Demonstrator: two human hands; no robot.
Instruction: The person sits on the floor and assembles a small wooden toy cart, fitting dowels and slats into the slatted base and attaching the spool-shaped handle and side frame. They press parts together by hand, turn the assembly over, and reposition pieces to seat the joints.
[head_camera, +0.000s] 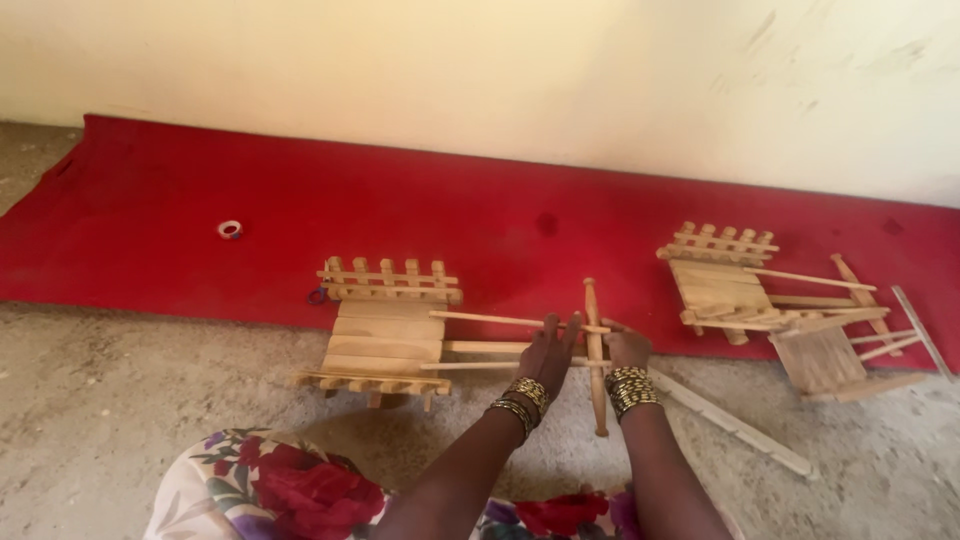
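pressure from both hands, left hand (549, 352) and right hand (627, 347) pinching the crossbar (596, 356), could snap the thin shafts (487, 320) just left of the grip.

Right hand (628, 348): fingers hidden behind crossbar (595, 355); small ring (230, 229) on red mat (150, 220): too small to identify; flowered garment (270, 490): cut by lower edge
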